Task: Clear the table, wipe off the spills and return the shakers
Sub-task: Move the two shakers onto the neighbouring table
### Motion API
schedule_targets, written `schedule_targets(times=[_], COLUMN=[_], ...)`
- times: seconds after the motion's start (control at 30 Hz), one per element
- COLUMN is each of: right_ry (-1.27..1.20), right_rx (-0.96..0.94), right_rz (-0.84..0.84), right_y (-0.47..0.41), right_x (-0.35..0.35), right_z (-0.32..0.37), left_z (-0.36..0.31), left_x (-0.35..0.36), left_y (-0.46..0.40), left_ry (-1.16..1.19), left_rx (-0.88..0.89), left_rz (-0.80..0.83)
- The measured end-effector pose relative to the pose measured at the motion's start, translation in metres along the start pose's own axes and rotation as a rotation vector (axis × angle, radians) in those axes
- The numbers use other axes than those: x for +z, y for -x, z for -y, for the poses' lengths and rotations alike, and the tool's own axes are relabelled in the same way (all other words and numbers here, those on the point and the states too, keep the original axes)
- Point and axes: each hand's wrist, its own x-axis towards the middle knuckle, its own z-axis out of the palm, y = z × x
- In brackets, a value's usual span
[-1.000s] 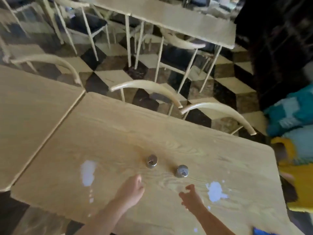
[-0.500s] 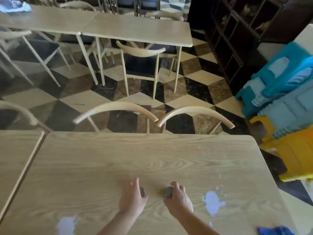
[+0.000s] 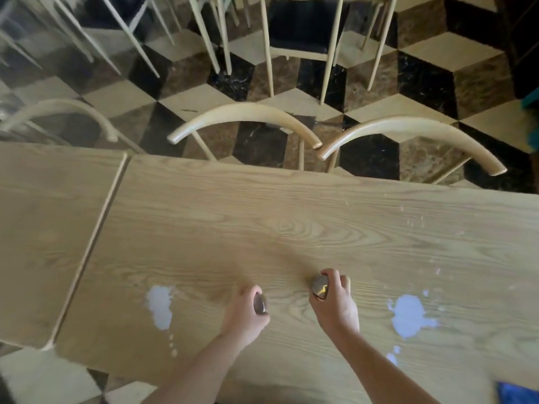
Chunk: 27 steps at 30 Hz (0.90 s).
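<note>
the left hand [image 3: 243, 312] was clenched around a metal-topped shaker [image 3: 259, 304], the right hand [image 3: 335, 301] around a second shiny-capped shaker [image 3: 320, 286], both over the wooden desk [image 3: 262, 223]. one white spill [image 3: 159, 306] lay left of the left hand, another spill [image 3: 409, 314] right of the right hand.

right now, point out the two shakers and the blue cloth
left shaker [image 3: 260, 304], head view, metal cap showing past the left hand's fingers
right shaker [image 3: 320, 285], head view, shiny metal cap
blue cloth [image 3: 517, 394], head view, corner showing at the bottom right edge
</note>
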Motion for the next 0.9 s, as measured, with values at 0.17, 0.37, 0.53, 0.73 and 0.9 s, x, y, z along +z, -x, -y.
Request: schedule_targets(times=[0.17, 0.37, 0.53, 0.73, 0.9], right_ry=[-0.014, 0.007, 0.181, 0.261, 0.246], right_rx=[-0.141, -0.133, -0.179, -0.442, -0.516], right_rz=[-0.009, 0.009, 0.137, 0.434, 0.484], right_y=[-0.008, -0.019, -0.002, 0.099, 0.211], right_x=[-0.001, -0.012, 0.002, 0.089, 0.165], right_z=[-0.009, -0.006, 0.027, 0.076, 0.126], left_z=[0.033, 0.078, 0.115, 0.191, 0.276], left_x=[0.013, 0.013, -0.004, -0.027, -0.048], left_y=[0.046, 0.111, 0.149, 0.203, 0.256], left_ry=[0.158, 0.278, 0.396, 0.558, 0.625], left_rx=[-0.161, -0.254, -0.304, -0.307, -0.336], left_rz=[-0.102, -0.2, -0.237, -0.398, -0.493])
